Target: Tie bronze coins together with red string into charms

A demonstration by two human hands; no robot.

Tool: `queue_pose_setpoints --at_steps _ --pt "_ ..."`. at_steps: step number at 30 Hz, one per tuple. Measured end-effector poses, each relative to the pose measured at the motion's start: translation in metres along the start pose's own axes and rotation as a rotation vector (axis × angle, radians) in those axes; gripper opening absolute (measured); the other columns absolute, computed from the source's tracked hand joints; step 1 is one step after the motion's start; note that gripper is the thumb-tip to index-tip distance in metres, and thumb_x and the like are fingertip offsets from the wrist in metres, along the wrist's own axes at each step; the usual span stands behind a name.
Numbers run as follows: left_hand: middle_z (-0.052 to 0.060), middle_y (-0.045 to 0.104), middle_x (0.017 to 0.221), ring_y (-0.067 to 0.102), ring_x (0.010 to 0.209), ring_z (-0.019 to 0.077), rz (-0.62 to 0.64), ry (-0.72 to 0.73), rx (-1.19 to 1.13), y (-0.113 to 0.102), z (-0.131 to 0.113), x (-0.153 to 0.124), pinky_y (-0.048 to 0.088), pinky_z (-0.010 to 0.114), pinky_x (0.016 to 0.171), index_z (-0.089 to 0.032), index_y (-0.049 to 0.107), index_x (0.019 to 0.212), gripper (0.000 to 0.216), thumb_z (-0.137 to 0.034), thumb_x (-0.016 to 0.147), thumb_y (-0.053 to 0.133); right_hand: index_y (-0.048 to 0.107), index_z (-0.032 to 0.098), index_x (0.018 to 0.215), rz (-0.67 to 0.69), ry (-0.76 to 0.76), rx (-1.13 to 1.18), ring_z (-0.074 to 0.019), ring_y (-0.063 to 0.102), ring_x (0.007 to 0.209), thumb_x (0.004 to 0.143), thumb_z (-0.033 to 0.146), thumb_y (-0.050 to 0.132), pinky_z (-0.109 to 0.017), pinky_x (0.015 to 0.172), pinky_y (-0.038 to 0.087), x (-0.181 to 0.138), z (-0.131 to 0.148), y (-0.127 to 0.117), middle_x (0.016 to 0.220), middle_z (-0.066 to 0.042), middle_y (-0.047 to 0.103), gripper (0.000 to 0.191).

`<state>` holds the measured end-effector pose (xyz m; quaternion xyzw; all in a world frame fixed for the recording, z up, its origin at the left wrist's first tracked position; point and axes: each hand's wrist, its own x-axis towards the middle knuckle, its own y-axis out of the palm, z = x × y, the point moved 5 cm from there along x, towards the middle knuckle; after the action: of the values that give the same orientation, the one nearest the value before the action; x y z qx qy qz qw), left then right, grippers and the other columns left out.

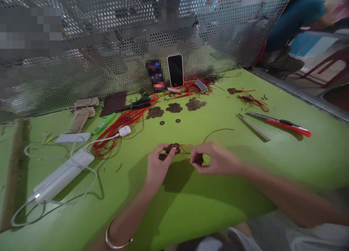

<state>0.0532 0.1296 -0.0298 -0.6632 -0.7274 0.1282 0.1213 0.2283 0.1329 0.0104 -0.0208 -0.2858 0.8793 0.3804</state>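
Between the thumb and fingers of my left hand (159, 167) is a small cluster of dark round coins (176, 147), held just above the green table. A thin red cord (187, 145) runs from the cluster to my right hand (208, 158). My right thumb and fingertips are pinched together on the cord, and its loose end curves away over the table. Something dark shows inside the curl of my right fingers; I cannot tell whether it is held or is shadow. Two single coins, one of them a holed coin (178, 120), lie beyond my hands.
Piles of coins (195, 104) lie farther back. A bundle of red cords (122, 123), pliers (140, 103) and a white power strip (65, 174) are on the left. A utility knife (283, 123) lies right. A phone (175, 71) leans against the perforated metal screen (122, 43). A person sits beyond, at right.
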Motion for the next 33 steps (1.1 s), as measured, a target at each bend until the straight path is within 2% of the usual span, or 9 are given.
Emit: queue_pose_setpoints --at_steps 5,9,12,21,24,27,29,31,33 --pt "0.005 0.059 0.096 0.058 0.078 0.0132 -0.046 0.041 -0.022 -0.002 -0.002 0.001 0.047 0.021 0.060 -0.017 0.066 0.077 0.021 -0.039 0.075 0.065 0.061 0.016 0.076 -0.007 0.012 -0.004 -0.0088 0.059 0.058 0.071 0.011 0.057 -0.019 0.057 0.049 0.000 -0.002 0.003 0.066 0.000 0.064 0.008" --pt "0.004 0.064 0.088 0.059 0.077 0.0136 0.006 0.016 -0.060 0.001 -0.001 0.000 0.048 0.023 0.065 -0.018 0.067 0.083 0.022 -0.039 0.078 0.064 0.061 0.016 0.078 -0.008 0.017 -0.014 -0.0093 0.060 0.059 0.072 0.011 0.057 -0.020 0.058 0.049 0.001 -0.003 0.007 0.068 0.000 0.065 0.009" --pt "0.004 0.068 0.082 0.060 0.070 0.0129 0.057 -0.046 -0.073 0.003 0.001 -0.002 0.048 0.024 0.064 -0.018 0.067 0.089 0.025 -0.041 0.078 0.063 0.062 0.017 0.079 -0.011 0.002 -0.042 -0.0097 0.060 0.059 0.072 0.010 0.056 -0.020 0.059 0.049 0.002 -0.003 0.009 0.068 0.000 0.065 0.011" --pt "0.004 0.069 0.083 0.062 0.071 0.0137 0.068 -0.045 -0.083 0.003 0.002 -0.005 0.048 0.025 0.064 -0.018 0.066 0.088 0.025 -0.041 0.079 0.063 0.064 0.019 0.085 0.019 -0.084 -0.165 -0.0111 0.062 0.064 0.081 0.019 0.057 -0.022 0.062 0.048 0.003 -0.002 0.016 0.074 0.000 0.067 0.008" --pt "0.003 0.069 0.083 0.062 0.071 0.0136 0.073 -0.047 -0.108 0.004 0.001 -0.006 0.048 0.024 0.064 -0.018 0.066 0.089 0.024 -0.040 0.079 0.063 0.063 0.019 0.088 -0.063 -0.118 -0.163 -0.0106 0.061 0.063 0.085 0.025 0.056 -0.022 0.060 0.049 0.002 -0.001 0.010 0.075 -0.001 0.068 0.010" --pt "0.002 0.068 0.079 0.060 0.068 0.0126 0.078 -0.035 -0.132 0.005 -0.001 -0.007 0.047 0.023 0.062 -0.018 0.066 0.088 0.022 -0.038 0.080 0.062 0.062 0.017 0.091 -0.270 -0.110 -0.174 -0.0097 0.059 0.061 0.088 0.022 0.052 -0.021 0.056 0.048 0.001 -0.002 -0.006 0.076 -0.003 0.067 0.012" --pt "0.002 0.067 0.078 0.059 0.068 0.0121 0.081 -0.030 -0.132 0.005 -0.002 -0.009 0.045 0.022 0.061 -0.018 0.066 0.087 0.021 -0.038 0.079 0.063 0.062 0.016 0.090 -0.358 -0.056 -0.191 -0.0101 0.058 0.062 0.088 0.021 0.051 -0.021 0.056 0.048 0.001 -0.007 -0.016 0.077 -0.004 0.067 0.013" --pt "0.001 0.067 0.075 0.059 0.067 0.0119 0.084 -0.023 -0.126 0.006 -0.003 -0.010 0.045 0.022 0.061 -0.018 0.065 0.086 0.020 -0.037 0.080 0.063 0.063 0.016 0.088 -0.358 0.002 -0.190 -0.0108 0.059 0.064 0.088 0.024 0.052 -0.023 0.059 0.049 0.002 -0.014 -0.020 0.079 -0.005 0.067 0.013" --pt "0.001 0.066 0.073 0.059 0.066 0.0119 0.098 -0.025 -0.132 0.007 -0.003 -0.011 0.045 0.022 0.060 -0.018 0.065 0.086 0.020 -0.037 0.080 0.062 0.065 0.017 0.089 -0.298 0.033 -0.167 -0.0116 0.061 0.067 0.088 0.026 0.052 -0.024 0.062 0.050 0.005 -0.021 -0.018 0.082 -0.005 0.068 0.015"
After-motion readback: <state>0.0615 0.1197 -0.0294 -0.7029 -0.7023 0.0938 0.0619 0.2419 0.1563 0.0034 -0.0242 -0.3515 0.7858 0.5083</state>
